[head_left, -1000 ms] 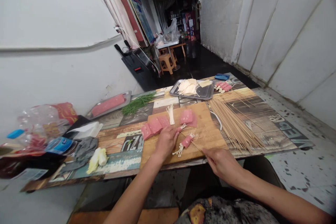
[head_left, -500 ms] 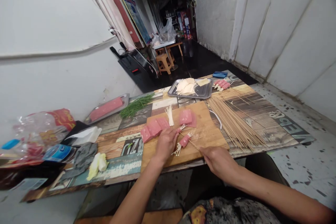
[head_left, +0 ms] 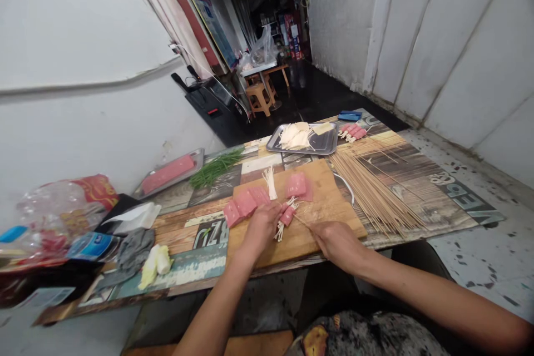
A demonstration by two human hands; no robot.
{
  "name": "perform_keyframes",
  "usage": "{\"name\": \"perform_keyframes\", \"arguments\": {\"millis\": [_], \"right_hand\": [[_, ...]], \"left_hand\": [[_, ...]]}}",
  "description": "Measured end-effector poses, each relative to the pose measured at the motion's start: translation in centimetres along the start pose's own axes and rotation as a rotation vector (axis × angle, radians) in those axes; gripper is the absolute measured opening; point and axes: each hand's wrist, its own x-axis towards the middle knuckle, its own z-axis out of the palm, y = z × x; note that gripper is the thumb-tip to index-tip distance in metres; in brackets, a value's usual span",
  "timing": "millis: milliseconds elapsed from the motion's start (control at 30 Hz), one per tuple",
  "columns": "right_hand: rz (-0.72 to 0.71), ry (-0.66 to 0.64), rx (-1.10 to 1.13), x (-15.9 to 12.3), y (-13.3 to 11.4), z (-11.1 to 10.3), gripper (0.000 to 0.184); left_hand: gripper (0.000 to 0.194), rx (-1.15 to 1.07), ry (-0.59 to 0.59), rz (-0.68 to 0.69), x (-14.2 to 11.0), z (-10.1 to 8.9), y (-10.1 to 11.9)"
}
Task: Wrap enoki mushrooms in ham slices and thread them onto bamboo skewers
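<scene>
My right hand (head_left: 340,243) is closed on the rear of a thin bamboo skewer (head_left: 303,222). Toward the skewer's tip sits a pink meat roll (head_left: 288,214) with white enoki ends sticking out. My left hand (head_left: 266,226) is closed at the roll's left side, its fingertips on a roll they partly hide. Both hands are over the wooden cutting board (head_left: 329,206). Flat pink meat slices (head_left: 246,203) lie left on the board, and more meat slices (head_left: 297,184) lie near its top. Between them is a small bunch of enoki (head_left: 270,182).
Right of the board lie many loose skewers (head_left: 375,194). Behind it are a metal tray (head_left: 273,147) of enoki and finished skewered rolls (head_left: 354,132). Green chives (head_left: 217,167), a tray of pink meat (head_left: 169,174), cabbage leaves (head_left: 155,264) and a grey cloth (head_left: 136,250) are at left.
My right hand has moved slightly left with the skewer. The meat roll on it has come up against my left fingertips, beside the other roll.
</scene>
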Motion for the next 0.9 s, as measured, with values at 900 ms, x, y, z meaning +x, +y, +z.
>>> {"name": "perform_keyframes", "arguments": {"millis": [900], "right_hand": [[0.039, 0.292, -0.027, -6.2, 9.7, -0.9, 0.032]], "left_hand": [[0.008, -0.004, 0.187, -0.143, 5.9, 7.0, 10.3]]}}
